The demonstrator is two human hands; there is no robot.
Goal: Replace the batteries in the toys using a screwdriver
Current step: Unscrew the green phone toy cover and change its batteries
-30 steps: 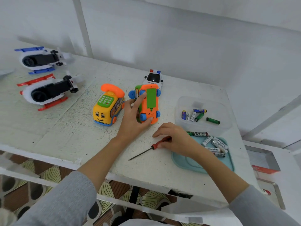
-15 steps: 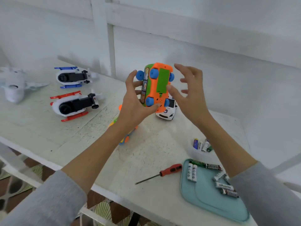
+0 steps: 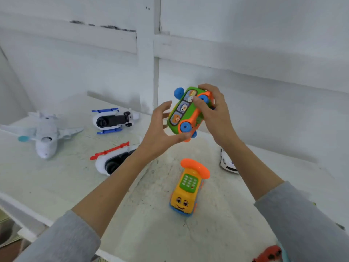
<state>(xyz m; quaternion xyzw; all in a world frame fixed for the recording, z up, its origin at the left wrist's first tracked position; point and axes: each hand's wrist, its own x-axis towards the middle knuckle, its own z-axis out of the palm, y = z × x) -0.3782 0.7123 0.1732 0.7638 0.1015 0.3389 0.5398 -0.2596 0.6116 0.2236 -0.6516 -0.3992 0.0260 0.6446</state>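
**Head view: green-and-orange toy car held up and turned over between both hands**

Head view, the only one here, shows the green-and-orange toy car lifted well above the white table, its picture-panel side facing the camera. The right hand curls over the car's far end, thumb lying across the panels beside a blue wheel. The left hand cups it from below: the thumb tip touches the lower corner by the nearest wheel, while the other fingers are spread and stand just off the green side (contact there cannot be settled).

I judge the step to be inspection, finding the battery door before any unscrewing. The next move calls for turning the orange underside up, steadying the car with one hand, and fetching the screwdriver, of which only a red handle shows at the bottom edge, well away from either hand.

Hidden or unclear:
- the car's underside and any screw, turned away behind the right fingers;
- the batteries, out of frame;
- the police car, mostly behind the right forearm;
- the red-skid helicopter, partly behind the left forearm.
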